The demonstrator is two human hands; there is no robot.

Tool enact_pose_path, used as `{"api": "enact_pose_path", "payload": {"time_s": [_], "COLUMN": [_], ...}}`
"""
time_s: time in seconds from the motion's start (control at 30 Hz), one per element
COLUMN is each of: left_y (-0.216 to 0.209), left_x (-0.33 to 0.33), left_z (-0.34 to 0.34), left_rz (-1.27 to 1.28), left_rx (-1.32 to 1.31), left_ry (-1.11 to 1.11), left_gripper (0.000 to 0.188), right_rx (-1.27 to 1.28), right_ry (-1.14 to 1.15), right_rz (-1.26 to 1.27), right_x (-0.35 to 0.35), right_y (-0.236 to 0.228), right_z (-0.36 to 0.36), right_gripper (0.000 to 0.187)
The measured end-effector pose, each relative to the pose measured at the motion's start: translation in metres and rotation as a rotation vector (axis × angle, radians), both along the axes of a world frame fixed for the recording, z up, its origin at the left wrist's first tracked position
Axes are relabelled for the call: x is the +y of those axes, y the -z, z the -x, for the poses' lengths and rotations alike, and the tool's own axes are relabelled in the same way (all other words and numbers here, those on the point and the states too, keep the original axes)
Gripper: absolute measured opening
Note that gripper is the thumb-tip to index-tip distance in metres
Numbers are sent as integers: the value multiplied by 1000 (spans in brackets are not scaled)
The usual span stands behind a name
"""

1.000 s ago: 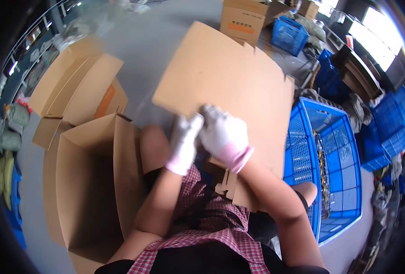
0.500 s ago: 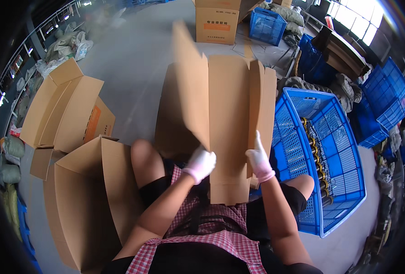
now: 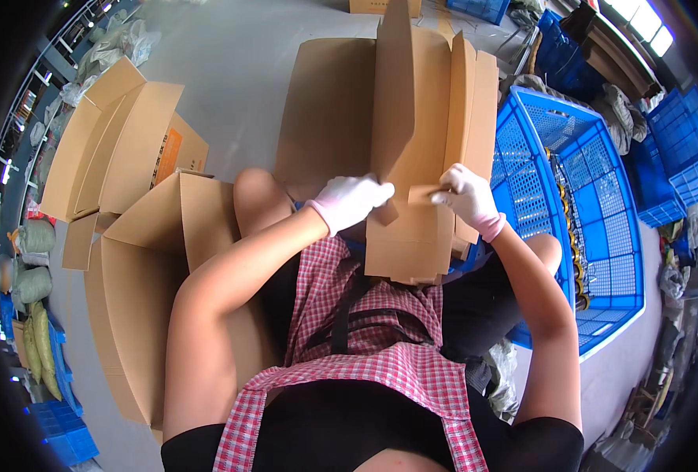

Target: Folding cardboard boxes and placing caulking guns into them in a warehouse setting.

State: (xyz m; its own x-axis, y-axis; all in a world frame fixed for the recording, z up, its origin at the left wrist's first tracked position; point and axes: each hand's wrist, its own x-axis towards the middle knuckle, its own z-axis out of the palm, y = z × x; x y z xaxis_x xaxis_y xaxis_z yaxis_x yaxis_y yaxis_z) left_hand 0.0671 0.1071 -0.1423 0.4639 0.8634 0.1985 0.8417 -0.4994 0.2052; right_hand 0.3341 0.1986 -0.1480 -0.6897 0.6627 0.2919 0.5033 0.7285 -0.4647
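A brown cardboard box sheet (image 3: 424, 141) with creased sides lies in front of my lap, its near end over the checked apron. Its left panel (image 3: 395, 86) stands upright and its right side is partly folded up. My left hand (image 3: 353, 202), in a white glove with a pink cuff, is closed at the near corner of that left panel, on a small flap (image 3: 386, 211). My right hand (image 3: 469, 198), gloved alike, pinches a small end flap (image 3: 424, 195) on the right side. Both flaps bend inward over the sheet's base.
Flat cardboard (image 3: 325, 118) lies beyond my left hand. An opened carton (image 3: 140, 259) stands beside my left leg, with another carton (image 3: 136, 149) behind it. At right, a blue plastic crate (image 3: 624, 275) holds a row of dark and gold parts. Sacks and crates line both sides.
The left panel has swung inward from leaning outward to nearly upright. My right hand has gone from a raised thumb to pinching an end flap. Both hands sit higher in the picture.
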Motion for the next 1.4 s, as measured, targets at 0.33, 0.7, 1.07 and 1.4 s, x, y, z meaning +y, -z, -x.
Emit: {"api": "enact_pose_path", "payload": {"time_s": [0.33, 0.7, 1.07, 1.4], "left_y": [-25, 18, -6, -5], "left_x": [-57, -51, -47, -54], "left_z": [-25, -36, -56, -54], "left_rz": [-367, -314, -6, -418], "left_rx": [-29, -295, 71, -591], "left_ry": [59, 146, -176, -453], "left_gripper": [21, 75, 25, 44], "right_rx": [-161, 780, -341, -533], "right_ry": [-289, 153, 82, -284], "right_rz": [-235, 463, -112, 789], "right_x": [-80, -90, -75, -47], "right_y": [-53, 14, -31, -75], "right_z": [-23, -18, 23, 71], "right_gripper": [55, 74, 33, 49]}}
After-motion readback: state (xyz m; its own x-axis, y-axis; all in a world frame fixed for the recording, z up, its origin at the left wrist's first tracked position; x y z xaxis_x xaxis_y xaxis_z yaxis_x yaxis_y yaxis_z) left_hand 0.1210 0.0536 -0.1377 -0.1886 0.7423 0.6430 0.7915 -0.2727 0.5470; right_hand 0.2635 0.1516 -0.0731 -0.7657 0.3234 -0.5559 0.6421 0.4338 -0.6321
